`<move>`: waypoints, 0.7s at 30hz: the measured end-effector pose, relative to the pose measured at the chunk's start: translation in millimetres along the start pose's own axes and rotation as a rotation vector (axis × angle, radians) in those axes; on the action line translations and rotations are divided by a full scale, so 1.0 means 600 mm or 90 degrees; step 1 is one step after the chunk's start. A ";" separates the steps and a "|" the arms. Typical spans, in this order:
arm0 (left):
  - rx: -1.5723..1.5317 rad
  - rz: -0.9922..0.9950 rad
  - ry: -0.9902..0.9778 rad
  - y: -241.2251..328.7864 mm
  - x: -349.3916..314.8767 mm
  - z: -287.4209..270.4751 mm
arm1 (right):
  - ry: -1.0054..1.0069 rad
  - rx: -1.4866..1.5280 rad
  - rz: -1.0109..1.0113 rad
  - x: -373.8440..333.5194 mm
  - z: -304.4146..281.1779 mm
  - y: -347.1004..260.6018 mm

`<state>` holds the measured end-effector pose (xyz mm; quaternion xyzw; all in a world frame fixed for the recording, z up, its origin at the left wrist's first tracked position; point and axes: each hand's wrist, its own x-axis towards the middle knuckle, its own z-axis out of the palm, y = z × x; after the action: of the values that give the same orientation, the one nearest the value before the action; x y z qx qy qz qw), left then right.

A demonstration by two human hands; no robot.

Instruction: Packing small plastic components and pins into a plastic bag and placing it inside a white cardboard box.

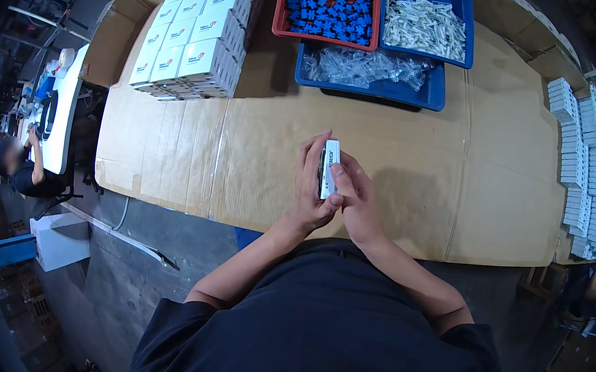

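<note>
Both my hands hold one small white printed box (330,169), its narrow side facing up, just over the near part of the cardboard-covered table (264,159). My left hand (307,183) wraps the box from the left, fingers up along its side and thumb across its lower end. From the right, my right hand (357,197) closes on it, with the thumb pressed on the upper face. The box's underside and most of its far side are hidden by my fingers.
Stacked white boxes (201,33) stand at the back left. A red tray (279,24) holds blue parts; one blue tray (470,29) holds white pieces, another (369,93) clear plastic ones. More white boxes (587,162) line the right. A person (36,169) sits at a white table far left.
</note>
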<state>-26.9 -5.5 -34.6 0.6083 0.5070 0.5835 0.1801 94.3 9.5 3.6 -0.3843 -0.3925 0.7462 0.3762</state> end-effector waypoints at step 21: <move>-0.032 -0.052 0.037 0.011 -0.010 0.000 | 0.022 -0.211 -0.061 -0.023 0.001 0.006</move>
<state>-23.1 -13.5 -32.6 0.5650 0.5214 0.6059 0.2043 99.0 -4.2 4.6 -0.4351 -0.5215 0.6456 0.3492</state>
